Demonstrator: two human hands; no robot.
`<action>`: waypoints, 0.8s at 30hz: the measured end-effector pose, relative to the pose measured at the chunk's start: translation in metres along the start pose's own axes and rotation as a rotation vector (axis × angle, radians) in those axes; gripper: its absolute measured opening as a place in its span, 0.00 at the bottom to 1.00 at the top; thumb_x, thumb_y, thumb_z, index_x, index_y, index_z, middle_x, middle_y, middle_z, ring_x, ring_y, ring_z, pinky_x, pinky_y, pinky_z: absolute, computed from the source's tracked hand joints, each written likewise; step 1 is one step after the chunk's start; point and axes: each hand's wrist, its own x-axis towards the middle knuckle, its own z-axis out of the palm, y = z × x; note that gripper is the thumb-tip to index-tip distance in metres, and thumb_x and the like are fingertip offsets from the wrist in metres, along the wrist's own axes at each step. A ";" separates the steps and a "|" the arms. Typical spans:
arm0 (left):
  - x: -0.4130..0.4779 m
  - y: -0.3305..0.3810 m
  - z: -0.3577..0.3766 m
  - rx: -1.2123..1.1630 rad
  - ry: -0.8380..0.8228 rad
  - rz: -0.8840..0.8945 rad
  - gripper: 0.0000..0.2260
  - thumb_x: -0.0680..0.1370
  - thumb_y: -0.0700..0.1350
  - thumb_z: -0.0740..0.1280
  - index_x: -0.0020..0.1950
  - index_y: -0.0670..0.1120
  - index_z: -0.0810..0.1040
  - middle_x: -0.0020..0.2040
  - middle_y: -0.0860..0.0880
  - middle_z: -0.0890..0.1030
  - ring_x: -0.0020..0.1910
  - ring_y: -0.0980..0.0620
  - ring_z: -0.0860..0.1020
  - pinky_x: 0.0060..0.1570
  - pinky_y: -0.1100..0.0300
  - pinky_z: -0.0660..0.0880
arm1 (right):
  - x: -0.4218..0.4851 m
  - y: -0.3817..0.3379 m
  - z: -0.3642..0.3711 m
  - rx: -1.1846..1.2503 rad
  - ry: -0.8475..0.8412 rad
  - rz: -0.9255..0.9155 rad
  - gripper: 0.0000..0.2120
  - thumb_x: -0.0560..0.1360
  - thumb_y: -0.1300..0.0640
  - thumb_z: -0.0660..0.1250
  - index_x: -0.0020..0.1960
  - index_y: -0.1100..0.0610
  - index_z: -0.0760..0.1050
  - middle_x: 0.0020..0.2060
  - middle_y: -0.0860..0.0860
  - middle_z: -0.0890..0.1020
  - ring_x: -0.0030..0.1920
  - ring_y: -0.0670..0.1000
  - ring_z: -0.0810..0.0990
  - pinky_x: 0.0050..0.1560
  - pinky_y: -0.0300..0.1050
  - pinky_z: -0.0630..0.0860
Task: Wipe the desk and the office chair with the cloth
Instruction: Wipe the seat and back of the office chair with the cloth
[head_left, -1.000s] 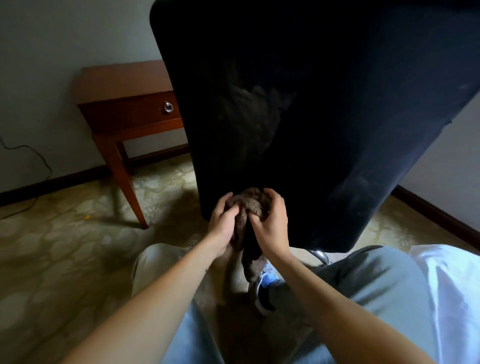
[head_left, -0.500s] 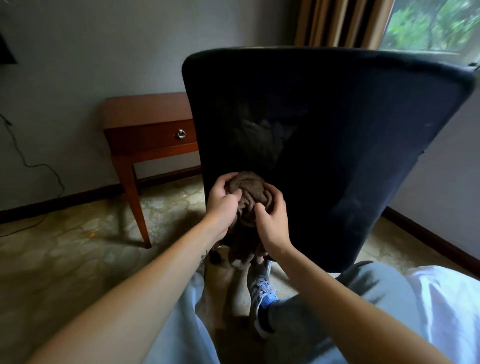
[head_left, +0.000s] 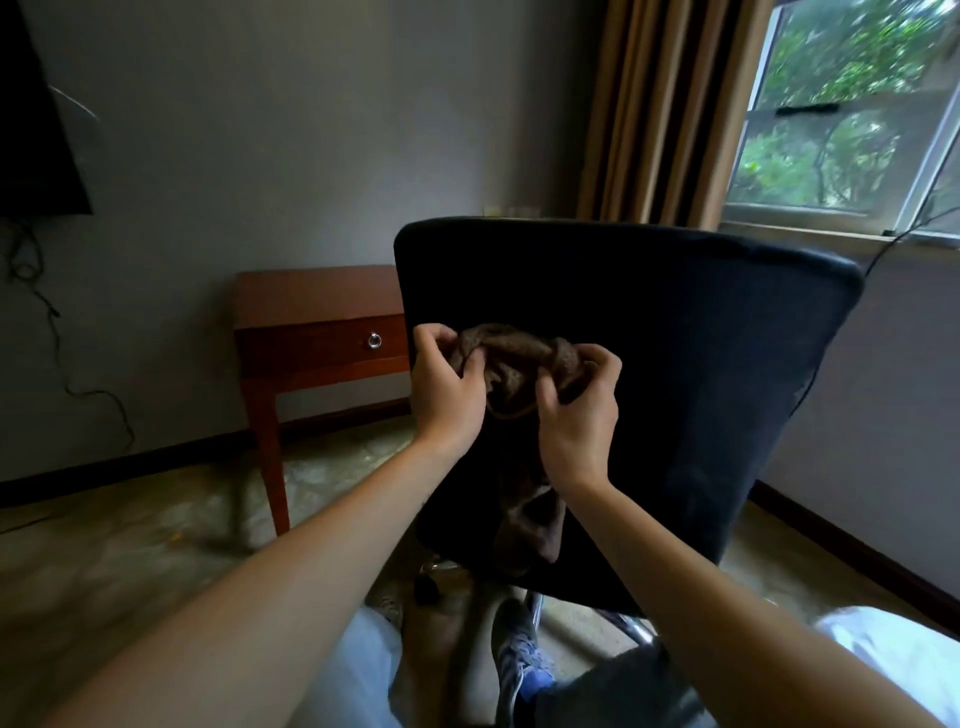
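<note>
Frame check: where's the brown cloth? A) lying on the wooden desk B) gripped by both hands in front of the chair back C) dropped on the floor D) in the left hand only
B: the left hand and right hand both grip the bunched cloth in front of the dark chair back; the desk stands apart.

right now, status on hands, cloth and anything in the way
Gripping brown cloth with left hand and right hand, bunched in front of chair back. Tail hangs down. Nothing else in the way.
</note>
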 end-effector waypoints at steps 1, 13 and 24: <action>0.001 0.007 0.000 0.042 0.032 0.061 0.10 0.81 0.43 0.66 0.57 0.46 0.65 0.48 0.58 0.70 0.42 0.71 0.74 0.34 0.69 0.71 | 0.004 -0.005 -0.002 -0.013 0.021 -0.027 0.19 0.79 0.56 0.69 0.66 0.49 0.66 0.54 0.43 0.77 0.54 0.39 0.78 0.55 0.34 0.76; 0.046 0.056 0.018 0.303 0.287 0.493 0.02 0.82 0.42 0.63 0.50 0.47 0.72 0.40 0.56 0.75 0.41 0.53 0.73 0.47 0.57 0.64 | 0.070 -0.057 -0.009 -0.142 0.143 -0.337 0.16 0.78 0.61 0.70 0.58 0.52 0.65 0.50 0.45 0.74 0.50 0.43 0.74 0.52 0.26 0.67; 0.058 0.039 0.037 0.399 0.234 0.518 0.15 0.81 0.47 0.55 0.57 0.50 0.80 0.56 0.50 0.79 0.56 0.48 0.74 0.56 0.54 0.64 | 0.085 -0.034 -0.006 -0.406 0.155 -0.513 0.06 0.80 0.60 0.67 0.56 0.58 0.72 0.57 0.53 0.72 0.58 0.51 0.70 0.57 0.36 0.70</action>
